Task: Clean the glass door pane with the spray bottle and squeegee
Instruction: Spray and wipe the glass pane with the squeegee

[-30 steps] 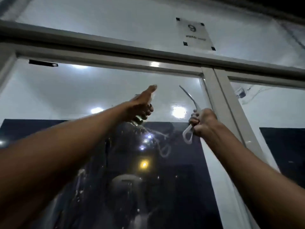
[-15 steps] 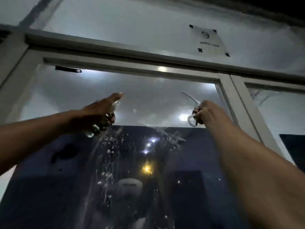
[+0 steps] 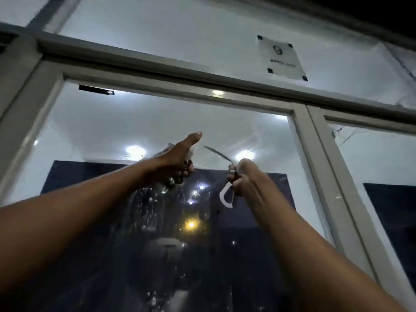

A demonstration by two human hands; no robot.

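Note:
Both arms reach up toward the upper half of the glass door pane (image 3: 94,136). My left hand (image 3: 177,161) is shut on a clear spray bottle (image 3: 167,186), thumb stretched up, the bottle mostly hidden by the hand. My right hand (image 3: 242,176) is shut on the squeegee (image 3: 226,195), a white loop handle below the fist and a thin curved blade rising to the upper left. The two hands are close together. Drops and runs of liquid cover the glass (image 3: 148,210) below the left hand.
Pale door frame (image 3: 171,86) runs above the pane, and a vertical frame post (image 3: 315,167) stands right of my right hand with another pane beyond. A paper sign (image 3: 281,57) is taped above. A dark strip (image 3: 95,90) sits at the pane's top left.
My left hand with the bottle has swung right again, closing on the right hand. The right hand has dropped slightly, showing more of the squeegee's white handle. The view has tilted.

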